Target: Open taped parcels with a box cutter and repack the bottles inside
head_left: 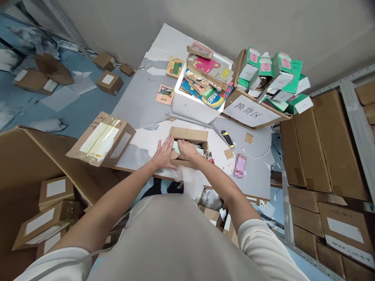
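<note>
A small open cardboard box sits near the front edge of the table, its far flap standing up. My left hand lies against the box's left end with its fingers stretched out and thumb apart. Inside the box, my right hand is closed, its curled fingers at a pale green item whose kind I cannot make out. More small packed things show to the right of that hand, partly hidden by it and the box walls.
A black and yellow box cutter lies right of the box. Behind stand a white bin of books and a carton of green boxes. A taped parcel sits at the table's left edge. Shelves of cartons flank the right.
</note>
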The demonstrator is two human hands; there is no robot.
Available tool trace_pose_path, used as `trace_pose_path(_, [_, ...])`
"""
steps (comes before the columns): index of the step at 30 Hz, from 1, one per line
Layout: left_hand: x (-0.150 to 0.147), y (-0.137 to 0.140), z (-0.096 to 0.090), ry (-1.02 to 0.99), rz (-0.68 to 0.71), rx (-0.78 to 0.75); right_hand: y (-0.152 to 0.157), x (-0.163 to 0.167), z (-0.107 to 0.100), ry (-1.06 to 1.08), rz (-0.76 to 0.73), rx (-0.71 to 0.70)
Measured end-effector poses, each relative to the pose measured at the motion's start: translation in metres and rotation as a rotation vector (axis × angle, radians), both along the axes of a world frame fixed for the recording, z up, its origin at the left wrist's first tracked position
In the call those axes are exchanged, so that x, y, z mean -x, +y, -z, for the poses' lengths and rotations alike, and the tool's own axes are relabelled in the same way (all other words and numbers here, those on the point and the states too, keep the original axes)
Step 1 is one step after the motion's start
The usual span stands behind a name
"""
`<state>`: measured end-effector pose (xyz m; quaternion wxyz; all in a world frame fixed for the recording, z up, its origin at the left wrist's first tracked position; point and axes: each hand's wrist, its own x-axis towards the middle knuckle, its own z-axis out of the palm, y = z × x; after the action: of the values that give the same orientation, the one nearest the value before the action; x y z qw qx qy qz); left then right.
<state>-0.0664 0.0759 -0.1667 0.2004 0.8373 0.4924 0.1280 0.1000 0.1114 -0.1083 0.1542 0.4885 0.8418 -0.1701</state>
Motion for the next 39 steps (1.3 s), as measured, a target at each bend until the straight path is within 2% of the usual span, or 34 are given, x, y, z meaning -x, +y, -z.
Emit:
trace_pose_path(3, [0.004, 0.007, 0.000, -0.015, -0.049, 0.026, 0.003, -0.032, -0.025, 0.262, 0.017, -0.017])
trace_pose_path(7, [0.007, 0.031, -0.008, 0.056, -0.060, 0.062, 0.004, -0.063, -0.054, 0.560, 0.255, -0.143])
trace_pose_path(10, [0.004, 0.061, -0.021, 0.164, -0.062, 0.056, 0.004, -0.075, -0.078, 0.739, 0.404, -0.322])
trace_pose_path(14, [-0.005, 0.104, -0.043, 0.286, -0.150, 0.079, -0.006, -0.087, -0.119, 0.885, 0.424, -0.519])
trace_pose_path(16, [-0.006, 0.112, -0.060, 0.303, -0.157, 0.082, -0.017, -0.094, -0.134, 0.895, 0.420, -0.569])
trace_pose_path(18, [-0.002, 0.104, -0.083, 0.226, -0.164, 0.089, -0.031, -0.100, -0.137, 0.883, 0.425, -0.562])
trace_pose_path(20, [0.002, 0.081, -0.113, 0.041, -0.152, 0.098, -0.046, -0.103, -0.130, 0.864, 0.431, -0.514])
trace_pose_path(23, [-0.002, 0.033, -0.155, -0.253, 0.098, -0.004, -0.065, -0.096, -0.106, 0.826, 0.372, -0.401])
trace_pose_path(25, [-0.013, 0.008, -0.168, -0.277, 0.238, -0.062, -0.073, -0.085, -0.091, 0.790, 0.284, -0.311])
trace_pose_path(27, [-0.025, -0.007, -0.166, -0.269, 0.351, -0.052, -0.077, -0.072, -0.080, 0.741, 0.196, -0.240])
trace_pose_path(29, [-0.031, -0.013, -0.153, -0.270, 0.413, -0.011, -0.077, -0.061, -0.075, 0.694, 0.119, -0.196])
trace_pose_path(32, [-0.027, -0.017, -0.133, -0.328, 0.364, 0.036, -0.077, -0.059, -0.074, 0.690, 0.060, -0.165])
trace_pose_path(34, [-0.020, -0.020, -0.122, -0.432, 0.215, 0.066, -0.082, -0.068, -0.072, 0.726, 0.150, -0.215])
trace_pose_path(37, [-0.015, -0.030, -0.105, -0.732, -0.139, 0.157, -0.098, -0.086, -0.062, 0.813, 0.494, -0.330])
trace_pose_path(39, [-0.018, -0.040, -0.091, -0.974, -0.323, 0.280, -0.110, -0.093, -0.053, 0.889, 0.634, -0.296])
